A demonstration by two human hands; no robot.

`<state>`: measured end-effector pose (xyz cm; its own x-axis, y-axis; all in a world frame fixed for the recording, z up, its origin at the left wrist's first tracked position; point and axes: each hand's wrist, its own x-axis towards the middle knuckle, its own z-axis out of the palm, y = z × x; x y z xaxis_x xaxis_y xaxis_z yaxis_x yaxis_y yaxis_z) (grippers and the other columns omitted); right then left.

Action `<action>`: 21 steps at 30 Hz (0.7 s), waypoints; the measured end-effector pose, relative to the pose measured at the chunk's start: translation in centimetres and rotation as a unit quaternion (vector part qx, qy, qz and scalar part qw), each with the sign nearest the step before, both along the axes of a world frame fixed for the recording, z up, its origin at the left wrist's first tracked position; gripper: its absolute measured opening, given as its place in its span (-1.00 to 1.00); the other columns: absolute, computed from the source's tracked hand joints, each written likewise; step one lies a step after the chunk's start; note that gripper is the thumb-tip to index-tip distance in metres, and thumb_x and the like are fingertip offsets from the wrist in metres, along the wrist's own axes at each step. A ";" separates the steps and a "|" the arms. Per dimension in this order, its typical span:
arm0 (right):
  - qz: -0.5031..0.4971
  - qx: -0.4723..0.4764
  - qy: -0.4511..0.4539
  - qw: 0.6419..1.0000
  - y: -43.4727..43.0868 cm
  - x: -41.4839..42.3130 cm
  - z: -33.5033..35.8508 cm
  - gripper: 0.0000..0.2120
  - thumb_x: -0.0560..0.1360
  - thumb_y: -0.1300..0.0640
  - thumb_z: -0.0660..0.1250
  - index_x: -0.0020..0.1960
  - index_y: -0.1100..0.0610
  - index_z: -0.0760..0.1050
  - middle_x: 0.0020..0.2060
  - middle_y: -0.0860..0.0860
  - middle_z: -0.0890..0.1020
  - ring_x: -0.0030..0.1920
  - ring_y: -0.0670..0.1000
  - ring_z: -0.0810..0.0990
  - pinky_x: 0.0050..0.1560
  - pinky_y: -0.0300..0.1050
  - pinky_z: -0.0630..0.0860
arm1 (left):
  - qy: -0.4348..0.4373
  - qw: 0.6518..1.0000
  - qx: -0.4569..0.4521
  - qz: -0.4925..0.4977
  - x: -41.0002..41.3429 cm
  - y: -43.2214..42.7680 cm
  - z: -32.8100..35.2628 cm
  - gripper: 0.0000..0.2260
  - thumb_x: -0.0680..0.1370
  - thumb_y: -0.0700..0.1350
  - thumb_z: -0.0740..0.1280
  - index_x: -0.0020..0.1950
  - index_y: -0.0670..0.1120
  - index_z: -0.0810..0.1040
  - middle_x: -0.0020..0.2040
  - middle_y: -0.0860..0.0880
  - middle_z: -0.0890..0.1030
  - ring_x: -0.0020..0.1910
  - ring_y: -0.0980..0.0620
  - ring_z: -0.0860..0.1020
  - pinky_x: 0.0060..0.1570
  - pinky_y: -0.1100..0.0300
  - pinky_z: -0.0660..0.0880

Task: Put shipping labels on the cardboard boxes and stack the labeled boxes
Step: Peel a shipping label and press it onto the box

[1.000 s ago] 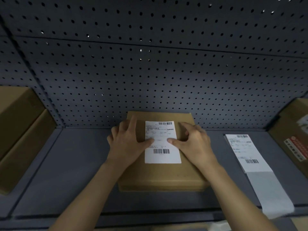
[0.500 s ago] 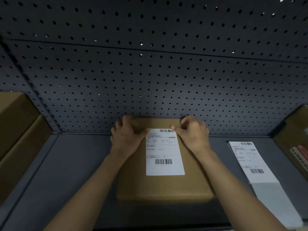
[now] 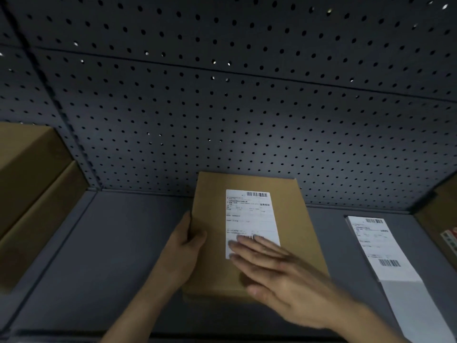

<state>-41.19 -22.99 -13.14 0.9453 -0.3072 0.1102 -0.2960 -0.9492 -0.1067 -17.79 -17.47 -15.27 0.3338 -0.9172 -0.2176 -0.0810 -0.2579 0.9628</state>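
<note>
Squarely on the brown cardboard box [image 3: 291, 219] sits a white barcoded label [image 3: 249, 216].

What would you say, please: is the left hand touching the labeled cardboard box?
Touching. The head view shows the left hand gripping the left edge of the cardboard box, with its thumb lying on the top face and no gap visible.

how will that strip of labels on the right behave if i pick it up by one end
Probably floppy: the label strip is thin paper lying flat on the shelf. Likely very light, so it may slide when pushed. Its blank lower end would likely droop.
</note>
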 end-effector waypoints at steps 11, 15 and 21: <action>-0.075 0.170 0.141 0.972 -6.7 5.1 1.8 -0.26 0.55 -0.35 -0.21 0.61 -0.01 -0.20 0.58 -0.19 -0.23 0.51 -0.32 -0.34 0.52 -0.31 -0.31 | -0.012 0.999 0.019 -0.022 -0.3 0.6 -0.6 -0.48 0.67 0.00 0.13 0.59 0.13 0.01 0.39 0.23 0.31 0.16 0.36 0.40 -0.04 0.59 0.33; -0.112 0.159 0.135 0.972 -8.4 6.2 1.6 -0.25 0.55 -0.35 -0.19 0.62 0.02 -0.19 0.58 -0.15 -0.21 0.53 -0.27 -0.31 0.47 -0.38 -0.34 | -0.018 1.000 0.010 -0.022 -0.3 0.7 -0.3 -0.48 0.67 0.01 0.13 0.59 0.12 0.00 0.36 0.26 0.26 0.26 0.28 0.34 0.14 0.49 0.27; -0.181 0.166 0.097 0.965 -8.4 7.4 1.7 -0.27 0.61 -0.32 -0.13 0.62 0.05 -0.18 0.59 -0.10 -0.20 0.54 -0.22 -0.28 0.52 -0.28 -0.28 | 0.008 1.000 -0.016 -0.022 -0.2 0.8 -0.7 -0.55 0.67 0.00 0.15 0.55 0.17 0.15 0.28 0.31 0.44 0.20 0.37 0.48 0.07 0.52 0.39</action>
